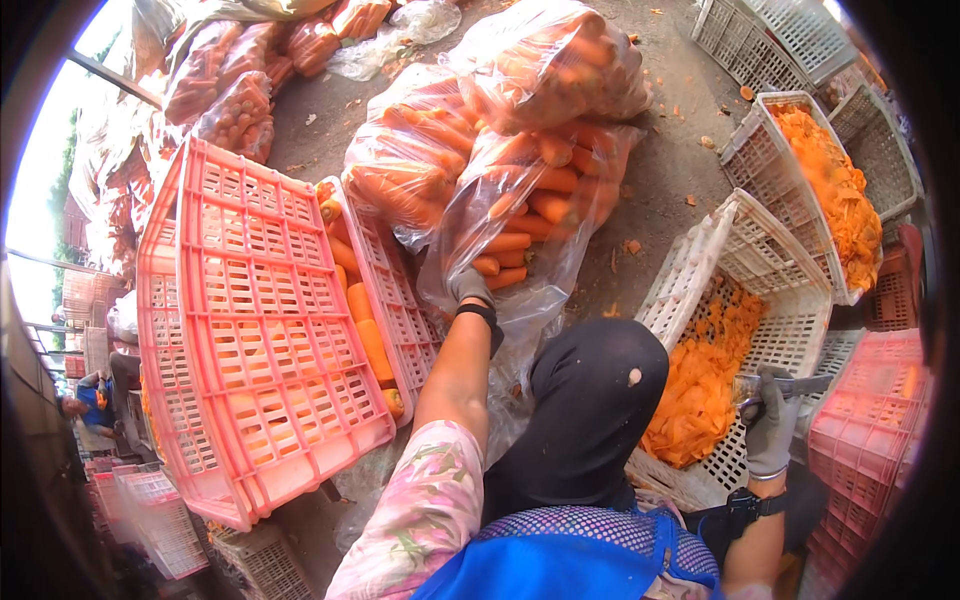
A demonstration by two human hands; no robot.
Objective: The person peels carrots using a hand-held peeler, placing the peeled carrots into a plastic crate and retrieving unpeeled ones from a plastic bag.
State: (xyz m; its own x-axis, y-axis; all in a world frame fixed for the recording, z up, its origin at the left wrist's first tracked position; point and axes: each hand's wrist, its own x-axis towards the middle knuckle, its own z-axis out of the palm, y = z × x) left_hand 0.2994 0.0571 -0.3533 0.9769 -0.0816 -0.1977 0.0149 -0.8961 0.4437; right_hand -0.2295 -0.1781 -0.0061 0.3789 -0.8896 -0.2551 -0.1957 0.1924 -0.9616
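My left hand (471,287), in a grey glove, reaches into the mouth of a clear plastic bag (551,304) of carrots. Carrot tips (504,262) lie right beside it. Its fingers are partly hidden, so I cannot tell whether they grip a carrot or the plastic. My right hand (770,431), also gloved, holds a metal peeler (784,385) over the rim side of a white plastic crate (787,319). Orange carrot peelings (690,401) are heaped inside that crate. To the left of my left arm, carrots (369,341) lie in a pink plastic crate (386,300).
A pink crate (277,322) stands tilted at the left, over the carrots. Two more full carrot bags (555,67) rest beyond the open one. At the right are another crate of peelings (829,195) and stacked pink crates (862,427). A person (94,401) is far left.
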